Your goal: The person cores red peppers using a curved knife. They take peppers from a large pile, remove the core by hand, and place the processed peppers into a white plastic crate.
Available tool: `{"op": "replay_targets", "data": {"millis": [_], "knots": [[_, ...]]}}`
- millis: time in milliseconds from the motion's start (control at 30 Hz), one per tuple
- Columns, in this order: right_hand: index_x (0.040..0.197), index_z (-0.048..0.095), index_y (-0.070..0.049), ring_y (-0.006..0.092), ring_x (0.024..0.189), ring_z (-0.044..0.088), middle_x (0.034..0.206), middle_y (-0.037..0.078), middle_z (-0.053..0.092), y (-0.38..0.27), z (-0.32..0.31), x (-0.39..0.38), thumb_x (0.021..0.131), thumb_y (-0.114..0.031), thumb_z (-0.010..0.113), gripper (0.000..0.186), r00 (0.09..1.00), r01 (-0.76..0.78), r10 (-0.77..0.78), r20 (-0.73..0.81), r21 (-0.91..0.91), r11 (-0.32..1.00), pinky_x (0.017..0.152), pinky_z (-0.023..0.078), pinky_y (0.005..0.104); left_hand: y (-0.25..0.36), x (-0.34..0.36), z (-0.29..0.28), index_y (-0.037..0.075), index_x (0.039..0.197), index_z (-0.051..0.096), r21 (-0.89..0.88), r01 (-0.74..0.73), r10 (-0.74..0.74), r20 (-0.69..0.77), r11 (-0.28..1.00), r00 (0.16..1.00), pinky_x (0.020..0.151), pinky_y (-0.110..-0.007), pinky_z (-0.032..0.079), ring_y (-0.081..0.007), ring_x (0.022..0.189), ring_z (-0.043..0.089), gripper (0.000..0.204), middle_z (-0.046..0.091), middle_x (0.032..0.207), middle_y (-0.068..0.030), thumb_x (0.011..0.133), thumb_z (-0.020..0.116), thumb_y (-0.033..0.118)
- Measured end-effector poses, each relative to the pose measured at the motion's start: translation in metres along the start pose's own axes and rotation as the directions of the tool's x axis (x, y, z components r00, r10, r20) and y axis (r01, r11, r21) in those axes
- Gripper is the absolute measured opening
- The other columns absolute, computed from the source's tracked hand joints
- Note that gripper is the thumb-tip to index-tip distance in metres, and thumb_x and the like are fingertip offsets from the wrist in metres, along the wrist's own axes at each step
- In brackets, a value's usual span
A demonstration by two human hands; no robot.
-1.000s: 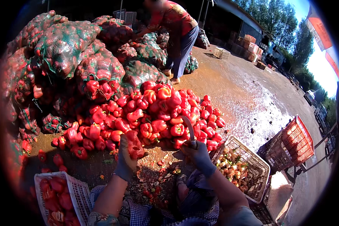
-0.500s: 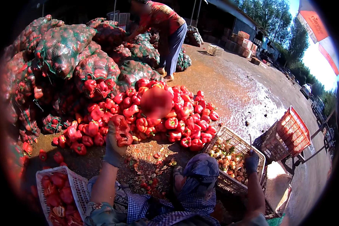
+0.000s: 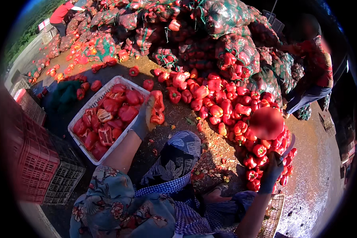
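My left hand [image 3: 144, 121], in a dark work glove, is closed around a red bell pepper [image 3: 158, 104] that looks cut open. It is held beside the right rim of a white plastic crate [image 3: 93, 104] of cut red peppers. Farther right, my gloved right hand [image 3: 272, 173] grips a knife [image 3: 290, 146], its curved blade pointing up and away. That hand is over the near edge of a heap of whole red bell peppers [image 3: 214, 93]. Below my right forearm, part of a pale basket [image 3: 274, 216] shows.
Full mesh sacks [image 3: 226, 18] are stacked behind the heap. One person [image 3: 315, 71] bends over sacks at the right; another [image 3: 59, 18] is at far left. Stacked red and black crates [image 3: 39, 166] stand at near left. Scraps [image 3: 202, 174] litter the ground.
The view has swung left, bringing the white crate more fully into sight. My left hand, still holding the pepper, is now beside that crate. The knife hand has left the basket of scraps.
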State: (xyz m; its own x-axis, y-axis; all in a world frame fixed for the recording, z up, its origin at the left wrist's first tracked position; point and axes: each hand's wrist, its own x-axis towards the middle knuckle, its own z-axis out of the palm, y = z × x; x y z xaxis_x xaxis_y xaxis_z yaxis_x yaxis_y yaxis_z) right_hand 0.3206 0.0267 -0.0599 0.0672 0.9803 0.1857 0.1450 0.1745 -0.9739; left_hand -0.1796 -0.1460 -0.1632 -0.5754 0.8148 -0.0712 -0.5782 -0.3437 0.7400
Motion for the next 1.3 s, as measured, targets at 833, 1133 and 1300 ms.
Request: {"op": "replay_targets", "data": {"millis": [833, 1133, 1300], "knots": [[0.101, 0.063, -0.003, 0.0071, 0.047, 0.041, 0.086, 0.005, 0.061, 0.042, 0.075, 0.010, 0.093, -0.033, 0.069, 0.032, 0.983, -0.021, 0.035, 0.182, -0.077, 0.997, 0.040, 0.032, 0.0209, 0.201, -0.124, -0.213, 0.003, 0.130, 0.053, 0.888, 0.292, 0.667, -0.459, 0.354, 0.587, 0.093, -0.041, 0.048, -0.0366, 0.118, 0.056, 0.058, 0.060, 0.125, -0.0232, 0.093, 0.064, 0.047], [0.102, 0.067, -0.004, 0.0067, 0.050, 0.040, 0.078, 0.000, 0.059, 0.066, 0.073, 0.022, 0.091, -0.035, 0.067, 0.033, 0.994, -0.088, 0.097, 0.040, -0.199, 0.976, 0.041, 0.030, 0.0228, 0.237, -0.046, -0.188, 0.016, 0.141, 0.046, 0.868, 0.494, 0.874, -0.280, 0.053, 0.398, 0.102, -0.052, 0.041, -0.0406, 0.126, 0.048, 0.064, 0.052, 0.136, -0.0181, 0.090, 0.062, 0.051], [0.096, 0.066, -0.006, 0.0061, 0.047, 0.039, 0.075, 0.000, 0.058, 0.057, 0.098, 0.000, 0.092, -0.033, 0.066, 0.027, 0.991, -0.122, 0.133, 0.021, -0.279, 0.953, 0.040, 0.029, 0.0224, 0.141, -0.057, -0.286, 0.026, 0.154, 0.031, 0.591, 0.756, 0.545, -0.550, -0.283, 0.634, 0.116, -0.066, 0.004, -0.0356, 0.151, 0.015, 0.064, 0.025, 0.161, -0.0115, 0.096, 0.049, 0.047]]}}
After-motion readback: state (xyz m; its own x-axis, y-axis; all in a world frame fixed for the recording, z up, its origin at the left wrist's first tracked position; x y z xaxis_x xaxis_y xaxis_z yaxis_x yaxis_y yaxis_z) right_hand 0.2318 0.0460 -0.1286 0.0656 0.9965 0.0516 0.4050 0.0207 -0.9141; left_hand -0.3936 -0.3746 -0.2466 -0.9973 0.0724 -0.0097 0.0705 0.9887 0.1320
